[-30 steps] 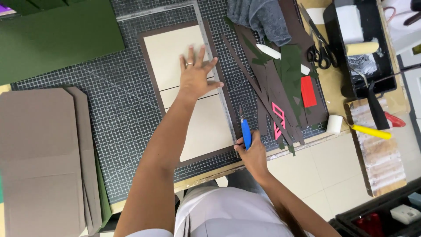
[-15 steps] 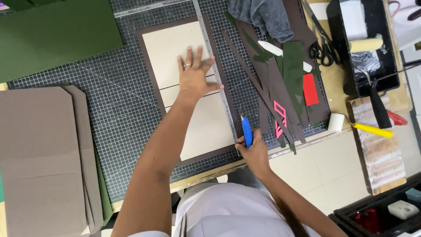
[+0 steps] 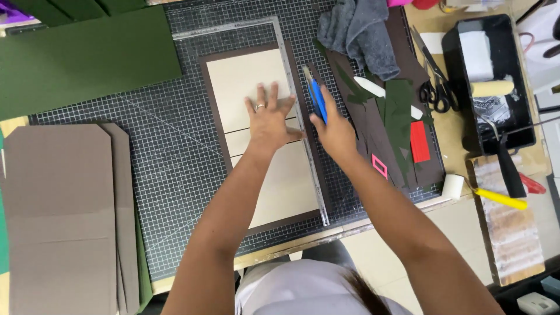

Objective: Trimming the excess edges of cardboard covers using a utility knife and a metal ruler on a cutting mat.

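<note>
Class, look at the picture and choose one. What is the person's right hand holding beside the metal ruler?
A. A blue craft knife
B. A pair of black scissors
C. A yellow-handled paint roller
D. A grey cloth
A: the right hand grips a blue craft knife against the right edge of the metal ruler, while the scissors, roller and cloth lie untouched further right.

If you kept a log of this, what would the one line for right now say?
left hand: flat on cream board beside metal ruler | right hand: grips blue knife at ruler's edge | surface: cutting mat
</note>
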